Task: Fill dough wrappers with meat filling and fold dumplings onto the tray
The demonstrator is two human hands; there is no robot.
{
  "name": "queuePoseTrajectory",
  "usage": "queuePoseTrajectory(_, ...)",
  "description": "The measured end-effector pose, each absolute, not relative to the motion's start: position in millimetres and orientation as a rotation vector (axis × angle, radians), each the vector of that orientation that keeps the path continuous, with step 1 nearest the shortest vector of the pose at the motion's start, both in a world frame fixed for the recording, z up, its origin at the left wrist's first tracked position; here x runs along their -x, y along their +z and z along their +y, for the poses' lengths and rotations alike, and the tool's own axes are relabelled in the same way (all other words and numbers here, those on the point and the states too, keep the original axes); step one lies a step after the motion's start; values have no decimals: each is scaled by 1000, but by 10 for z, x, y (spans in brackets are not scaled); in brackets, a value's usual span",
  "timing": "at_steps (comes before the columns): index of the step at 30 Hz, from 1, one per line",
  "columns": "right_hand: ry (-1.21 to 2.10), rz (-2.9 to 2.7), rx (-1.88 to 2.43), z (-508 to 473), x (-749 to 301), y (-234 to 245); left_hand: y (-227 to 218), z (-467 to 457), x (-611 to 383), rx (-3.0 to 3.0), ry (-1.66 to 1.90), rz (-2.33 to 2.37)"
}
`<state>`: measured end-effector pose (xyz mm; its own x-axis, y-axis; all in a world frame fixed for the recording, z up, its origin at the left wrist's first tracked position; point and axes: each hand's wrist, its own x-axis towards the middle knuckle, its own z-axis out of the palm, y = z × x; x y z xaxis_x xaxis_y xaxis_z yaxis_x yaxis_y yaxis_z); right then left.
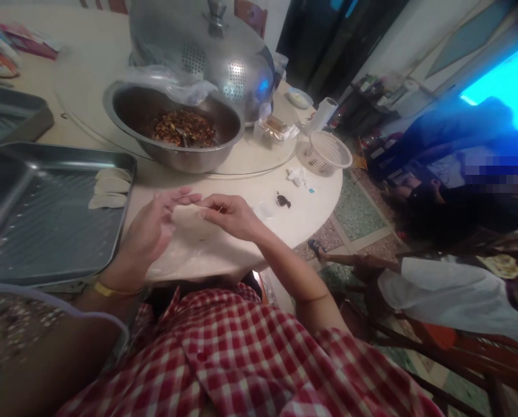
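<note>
A pale, thin dumpling wrapper [188, 216] hangs between my two hands, just above the table's near edge. My right hand [235, 217] pinches its right side between thumb and fingers. My left hand [157, 223] is curled at the other side, its fingertips at the wrapper's upper edge. Whether any filling is inside cannot be seen. Several folded dumplings [111, 186] lie in a row at the right side of the grey metal tray [37, 214], left of my hands. Beyond them stands a steel bowl [189, 156] of dark chopped filling [183, 127] with a utensil in it.
A large domed steel lid [215, 52] stands behind the bowl. A white plastic basket [326, 152], a plastic-wrapped package [276, 130] and a small dark scrap [283, 200] are on the right. A second tray [15, 113] is far left. People sit at right, one in a white shirt [454, 295].
</note>
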<state>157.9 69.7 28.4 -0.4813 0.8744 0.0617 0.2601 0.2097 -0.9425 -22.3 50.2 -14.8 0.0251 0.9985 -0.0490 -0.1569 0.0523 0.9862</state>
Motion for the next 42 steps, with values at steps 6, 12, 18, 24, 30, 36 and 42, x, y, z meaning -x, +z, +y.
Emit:
queuePoseTrajectory(6, 1439, -1969, 1005, 997, -1506, 717, 86, 420, 24, -643, 1251, 754)
queuePoseTrajectory(12, 883, -2056, 1168, 1273, -1662, 817, 331, 323, 15, -307, 1206, 526)
queuePoseTrajectory(18, 695, -1962, 1251, 1550, -1862, 1016, 480, 438, 39, -126, 1347, 498)
queuePoseTrajectory(24, 232, -2171, 1300, 2071, -1769, 1140, 444, 625, 87, -3, 1275, 404)
queuePoseTrajectory(30, 96, -2591, 1339, 2665, -1399, 1095, 208, 634, 158, 15, 1219, 268)
queuePoseTrajectory(36, 405, -3049, 904, 2878, -908, 844, 22, 597, 199, 39, 1187, 412)
queuePoseTrajectory(42, 399, -3240, 825, 2912, -798, 776, -40, 568, 198, 39, 1171, 410)
